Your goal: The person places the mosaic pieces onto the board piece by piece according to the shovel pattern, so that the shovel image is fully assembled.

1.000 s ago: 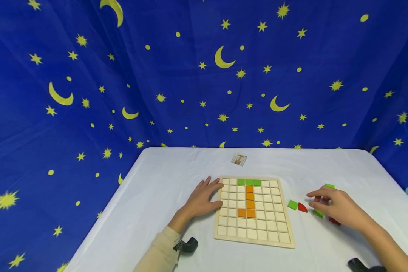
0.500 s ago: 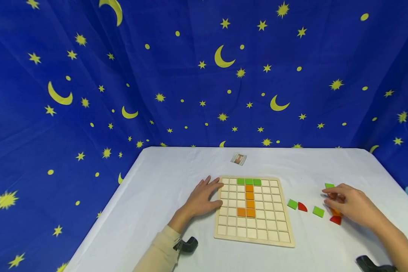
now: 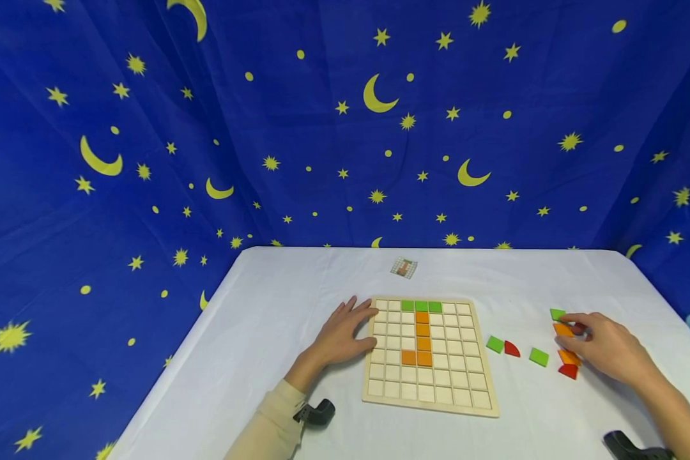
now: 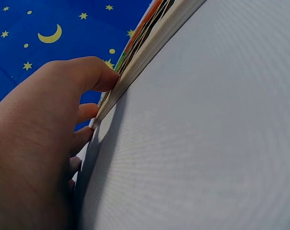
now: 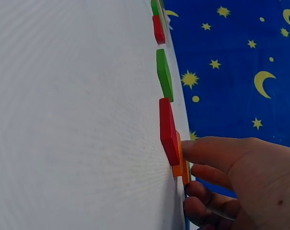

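My left hand lies spread at the left edge of a wooden grid board, thumb and index fingertip on its rim; the left wrist view shows the thumb against the board's side. Green tiles and orange tiles sit in the grid's cells. Out to the right, my right hand pinches an orange tile between thumb and index finger, low at the table. Just nearer lie another orange tile and a red quarter-round tile. A green tile lies beyond the fingers.
Between board and right hand lie a green tile, a red quarter-round tile and another green tile. A small pattern card lies behind the board on the white tabletop. A blue starry curtain stands around the table.
My right hand has moved right, from above the nearer green tile to the orange tile, uncovering that green tile and the red one. The left hand and board stay put.
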Demonstrator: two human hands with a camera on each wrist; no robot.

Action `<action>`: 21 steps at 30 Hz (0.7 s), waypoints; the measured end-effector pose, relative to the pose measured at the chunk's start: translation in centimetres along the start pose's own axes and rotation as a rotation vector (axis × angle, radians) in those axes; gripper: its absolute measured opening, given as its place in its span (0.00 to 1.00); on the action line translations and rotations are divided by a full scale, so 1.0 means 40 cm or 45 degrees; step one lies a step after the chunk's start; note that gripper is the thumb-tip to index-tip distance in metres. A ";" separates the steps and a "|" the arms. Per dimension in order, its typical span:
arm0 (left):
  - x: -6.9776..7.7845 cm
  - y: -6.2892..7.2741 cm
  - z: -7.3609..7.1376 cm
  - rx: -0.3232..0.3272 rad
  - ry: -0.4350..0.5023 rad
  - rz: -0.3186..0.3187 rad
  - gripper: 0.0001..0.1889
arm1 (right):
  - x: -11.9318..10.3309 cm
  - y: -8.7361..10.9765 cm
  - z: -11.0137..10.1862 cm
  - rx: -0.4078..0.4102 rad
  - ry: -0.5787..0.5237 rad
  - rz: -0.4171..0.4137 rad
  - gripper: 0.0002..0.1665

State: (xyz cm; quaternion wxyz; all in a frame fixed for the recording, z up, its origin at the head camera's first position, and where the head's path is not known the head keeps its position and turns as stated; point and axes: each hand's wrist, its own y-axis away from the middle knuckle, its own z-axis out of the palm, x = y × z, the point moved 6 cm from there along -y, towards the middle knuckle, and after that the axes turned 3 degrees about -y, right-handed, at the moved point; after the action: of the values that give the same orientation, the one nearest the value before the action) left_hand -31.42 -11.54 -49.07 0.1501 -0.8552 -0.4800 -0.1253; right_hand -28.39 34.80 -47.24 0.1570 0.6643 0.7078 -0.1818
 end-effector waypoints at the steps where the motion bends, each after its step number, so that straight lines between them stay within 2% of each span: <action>1: 0.000 0.000 0.000 0.000 -0.001 -0.001 0.34 | 0.000 0.001 0.001 0.001 -0.003 -0.001 0.37; 8: -0.001 0.003 0.001 0.003 0.011 0.001 0.34 | -0.004 0.002 0.009 0.012 -0.018 -0.005 0.31; 15: -0.003 0.004 0.003 -0.009 0.007 0.000 0.34 | -0.001 0.001 0.011 0.017 -0.012 0.038 0.36; 21: -0.004 0.002 0.002 0.001 -0.006 0.007 0.34 | -0.007 -0.001 0.016 0.019 -0.015 -0.012 0.26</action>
State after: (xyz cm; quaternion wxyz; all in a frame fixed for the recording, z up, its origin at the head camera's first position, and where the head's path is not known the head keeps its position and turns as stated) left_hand -31.42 -11.68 -49.21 0.1496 -0.8567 -0.4782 -0.1227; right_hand -28.43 34.27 -47.69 0.1553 0.6611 0.7086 -0.1917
